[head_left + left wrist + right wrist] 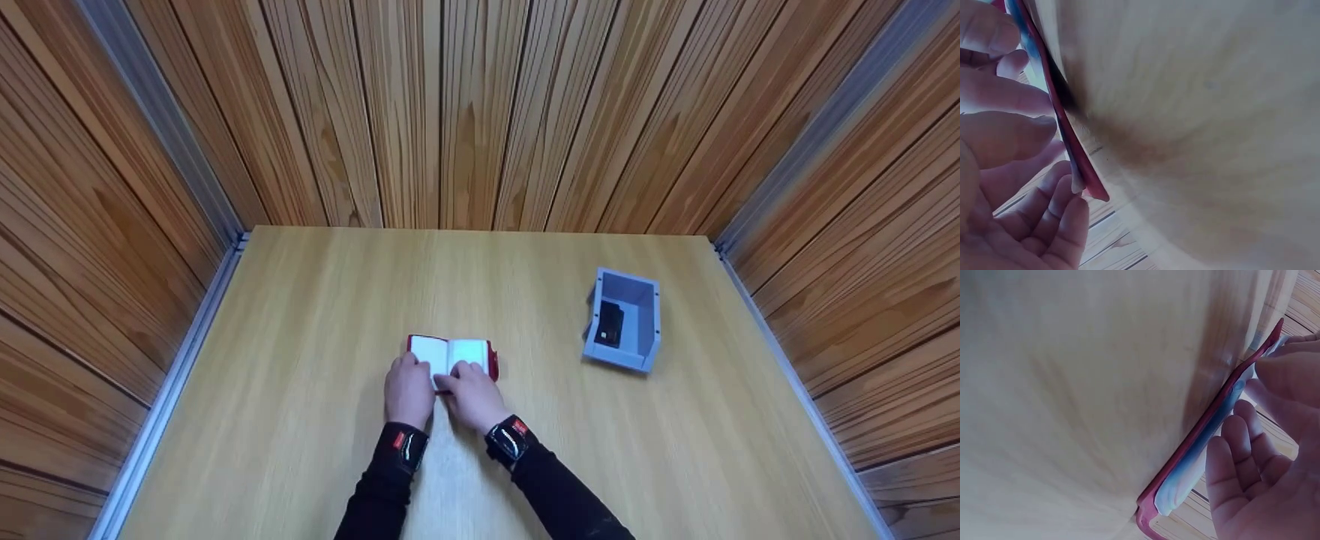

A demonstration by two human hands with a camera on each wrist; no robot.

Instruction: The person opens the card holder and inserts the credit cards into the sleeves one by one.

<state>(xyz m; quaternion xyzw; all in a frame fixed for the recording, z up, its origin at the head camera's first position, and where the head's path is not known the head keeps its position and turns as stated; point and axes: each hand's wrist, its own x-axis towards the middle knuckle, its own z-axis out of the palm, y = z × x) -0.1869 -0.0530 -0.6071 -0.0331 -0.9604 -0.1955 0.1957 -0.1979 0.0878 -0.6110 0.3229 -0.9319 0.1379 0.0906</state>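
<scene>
L grip [409, 391] & R grip [476, 395] touch open red notebook [466, 351], hiding lower pp.; pinch or press, can't tell. Blk item [610, 322] in grey bin [616, 358] unclear.

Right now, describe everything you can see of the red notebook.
The notebook is open, white pages up, on or just above the table. Its red cover, leather-like in look, shows at the edges; a red flap or loop sticks out on the right. The left hand and right hand touch the pages.
</scene>
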